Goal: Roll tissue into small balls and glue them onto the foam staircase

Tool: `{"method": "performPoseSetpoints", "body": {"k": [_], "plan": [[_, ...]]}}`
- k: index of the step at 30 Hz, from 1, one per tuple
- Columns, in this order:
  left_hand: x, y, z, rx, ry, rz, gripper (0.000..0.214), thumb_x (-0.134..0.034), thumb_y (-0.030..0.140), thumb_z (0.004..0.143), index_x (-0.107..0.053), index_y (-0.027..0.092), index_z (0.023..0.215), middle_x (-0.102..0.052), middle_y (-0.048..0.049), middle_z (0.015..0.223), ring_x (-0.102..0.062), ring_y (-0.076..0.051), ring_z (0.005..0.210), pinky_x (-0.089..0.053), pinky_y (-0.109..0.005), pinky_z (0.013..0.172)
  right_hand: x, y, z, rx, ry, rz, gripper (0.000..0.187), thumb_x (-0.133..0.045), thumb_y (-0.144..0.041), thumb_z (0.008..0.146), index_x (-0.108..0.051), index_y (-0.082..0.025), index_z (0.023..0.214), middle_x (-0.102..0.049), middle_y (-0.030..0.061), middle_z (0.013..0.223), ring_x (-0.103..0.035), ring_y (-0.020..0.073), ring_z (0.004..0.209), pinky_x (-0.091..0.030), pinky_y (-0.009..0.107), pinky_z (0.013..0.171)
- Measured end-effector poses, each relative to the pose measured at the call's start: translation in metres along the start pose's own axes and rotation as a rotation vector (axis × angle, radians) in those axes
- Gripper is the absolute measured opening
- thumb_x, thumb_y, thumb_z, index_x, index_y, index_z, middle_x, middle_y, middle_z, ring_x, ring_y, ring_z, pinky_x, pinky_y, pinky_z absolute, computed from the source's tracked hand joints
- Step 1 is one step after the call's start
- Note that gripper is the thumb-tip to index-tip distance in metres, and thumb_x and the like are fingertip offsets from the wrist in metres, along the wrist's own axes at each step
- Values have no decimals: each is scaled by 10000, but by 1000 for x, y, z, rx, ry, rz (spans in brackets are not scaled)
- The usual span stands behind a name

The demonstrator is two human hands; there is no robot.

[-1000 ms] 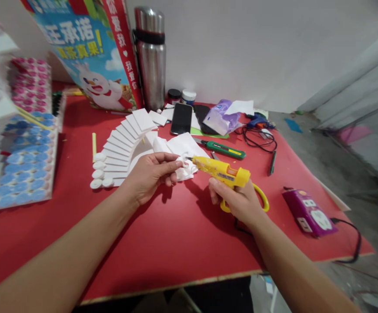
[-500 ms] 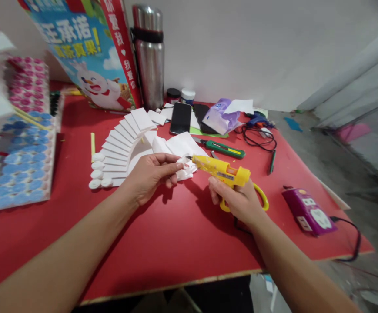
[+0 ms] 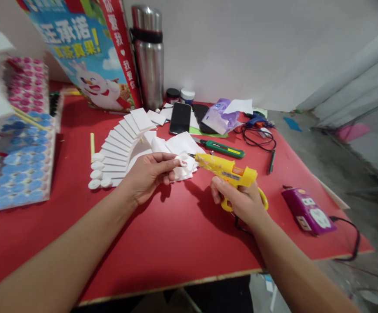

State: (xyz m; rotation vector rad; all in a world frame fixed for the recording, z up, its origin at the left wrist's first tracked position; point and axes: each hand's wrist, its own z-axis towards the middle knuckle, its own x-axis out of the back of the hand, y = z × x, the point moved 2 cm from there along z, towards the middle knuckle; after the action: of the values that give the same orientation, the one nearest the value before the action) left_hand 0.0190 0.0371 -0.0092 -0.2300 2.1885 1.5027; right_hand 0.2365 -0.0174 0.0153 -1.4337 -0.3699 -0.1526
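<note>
"Glue gun, yellow, one: position?"

"Held above the red table, nozzle pointing left. Right hand: fingers wrapped round its handle; whether the trigger is squeezed cannot be told."

"Item at the nozzle?"

"Small white piece, one, just beside the gun's tip; contact cannot be told. Left hand, to the left of the gun: thumb and fingertips pinching that piece."

"Nearest stock?"

"White paper, lying below and beyond the gun's nozzle. Cutter, green-handled, one, flat, just beyond the gun's body."

"Left of the gun, past the hand?"

"White slabs, laid in a curved fan. White discs, several, farther left of the gun."

"Beyond the gun?"

"Phone, dark, screen up, beyond and to the left. Purple packet, straight beyond. Steel flask, upright, well beyond and left."

"Right of the gun?"

"Purple box, one, lying well apart from it, black cord on its far side from the gun."
</note>
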Motion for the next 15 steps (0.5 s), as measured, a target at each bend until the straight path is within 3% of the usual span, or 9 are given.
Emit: {"method": "performPoseSetpoints", "body": {"k": [15], "plan": [[-2, 1, -3, 40, -7, -13, 201, -873, 144, 714, -745, 64, 846, -676, -44, 589, -541, -54, 449, -426, -123, 428, -2, 8, -1, -49, -34, -34, 458, -624, -471, 969, -578, -185, 614, -569, -5, 502, -515, 107, 460, -391, 244, 474]]}}
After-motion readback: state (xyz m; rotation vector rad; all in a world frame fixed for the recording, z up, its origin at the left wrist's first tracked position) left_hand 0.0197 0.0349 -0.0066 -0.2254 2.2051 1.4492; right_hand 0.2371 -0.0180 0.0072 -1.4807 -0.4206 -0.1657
